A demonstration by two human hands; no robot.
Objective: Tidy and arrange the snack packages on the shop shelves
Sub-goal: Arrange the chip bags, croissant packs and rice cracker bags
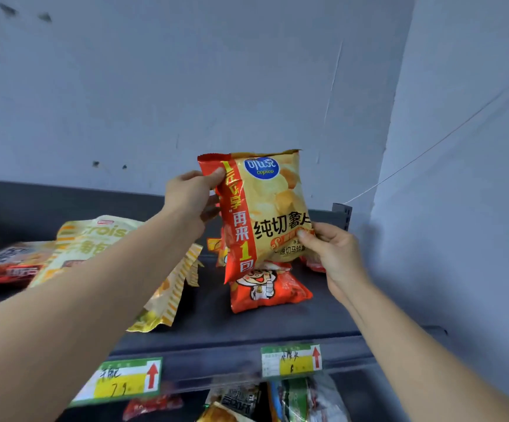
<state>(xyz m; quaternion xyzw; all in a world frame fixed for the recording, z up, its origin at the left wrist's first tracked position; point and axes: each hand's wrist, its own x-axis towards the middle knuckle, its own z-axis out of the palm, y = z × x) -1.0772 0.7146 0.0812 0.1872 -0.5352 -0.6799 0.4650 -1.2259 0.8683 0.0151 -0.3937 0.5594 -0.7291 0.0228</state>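
1. The yellow chip bag [265,214] is held upright in the air over the right part of the top shelf [247,327], with its printed front turned to the camera. It does not appear to rest on the shelf board.
2. The bag's upper left edge is gripped by the left hand [189,196], thumb on the red stripe and fingers behind. Its lower right corner is pinched by the right hand [329,248], thumb on the front.
3. Directly below the chip bag an orange-red packet [270,289] with a cartoon figure lies on the shelf, its top hidden by the bag. Scraps of further packets are seen behind the chip bag on both sides; what they are cannot be told.
4. To the left of the chip bag a large pale striped bag [95,239] lies slanted, partly covered by the left forearm. Farther left, red-and-white packets [6,263] lie flat and blurred.
5. Below the chip bag two price labels [291,359] are fixed to the shelf's front rail, and mixed packets [277,397] are crowded on the lower shelf under them.
6. The task is judged to be far from finished. No packet on the top shelf is seen standing in a row or squared to the front. The chip bag has not yet been placed, and the striped bag, the orange-red packet and the packets farther left are all left to be set straight.
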